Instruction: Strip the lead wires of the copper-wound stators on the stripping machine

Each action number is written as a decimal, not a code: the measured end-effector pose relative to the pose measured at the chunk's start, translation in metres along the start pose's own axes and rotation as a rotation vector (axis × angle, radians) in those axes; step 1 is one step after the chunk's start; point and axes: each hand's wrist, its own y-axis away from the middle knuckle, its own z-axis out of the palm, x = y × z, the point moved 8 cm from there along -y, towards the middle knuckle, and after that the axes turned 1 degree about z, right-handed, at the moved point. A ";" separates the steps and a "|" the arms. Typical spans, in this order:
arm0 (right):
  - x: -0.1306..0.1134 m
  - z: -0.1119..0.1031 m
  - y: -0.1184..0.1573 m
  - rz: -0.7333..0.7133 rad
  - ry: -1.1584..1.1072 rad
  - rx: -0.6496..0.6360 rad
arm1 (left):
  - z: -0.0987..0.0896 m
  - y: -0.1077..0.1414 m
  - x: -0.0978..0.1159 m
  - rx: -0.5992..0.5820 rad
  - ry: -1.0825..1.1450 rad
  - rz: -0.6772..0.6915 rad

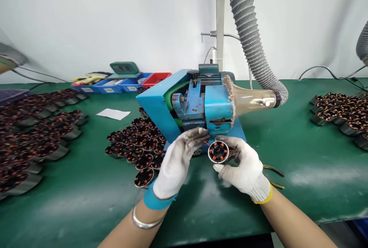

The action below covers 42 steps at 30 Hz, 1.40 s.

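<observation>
Counter, green, a soft sheen on it. Blue machine at its middle, paint chipped and rust-spotted; clear funnel leads from it into a ribbed gray hose. Dark rings with copper coils in three lots: left rows, a cluster beside the machine, right group. Behind, blue bins and a red bin; green clock just behind the blue ones.

Right hand, white-gloved, yellow cuff: grip closed about one ring, thumb below, finger above. Left hand, gloved too, fingers extended near the ring's other side; cannot tell whether its grip holds anything.

Held ring: in front of the machine, above the counter, open end toward the viewer. Thin silvery rim, round; black lining inside, orange-copper coils spaced around a hollow center.

Writing: white labels on the blue bins, print too small to read. Clock shows large digits, too blurred to be sure of.
</observation>
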 end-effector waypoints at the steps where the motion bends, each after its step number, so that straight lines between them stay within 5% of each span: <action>1: 0.005 -0.002 -0.001 0.022 0.005 0.058 | 0.005 0.003 -0.003 -0.007 -0.020 0.010; 5: 0.010 -0.005 -0.006 -0.082 -0.018 0.239 | 0.032 0.013 -0.018 -0.057 -0.187 -0.008; 10: -0.004 -0.006 -0.015 -0.250 0.118 0.370 | 0.042 0.000 -0.012 -0.042 -0.219 0.023; 32: -0.010 0.000 -0.037 -0.060 0.028 0.417 | 0.043 -0.024 0.013 0.036 -0.364 0.013; 37: -0.009 -0.003 -0.020 -0.124 0.010 0.363 | 0.043 -0.007 0.016 0.027 -0.437 0.079; 42: -0.020 -0.001 0.009 -0.394 0.142 0.196 | 0.046 0.017 0.002 -0.305 -0.302 0.010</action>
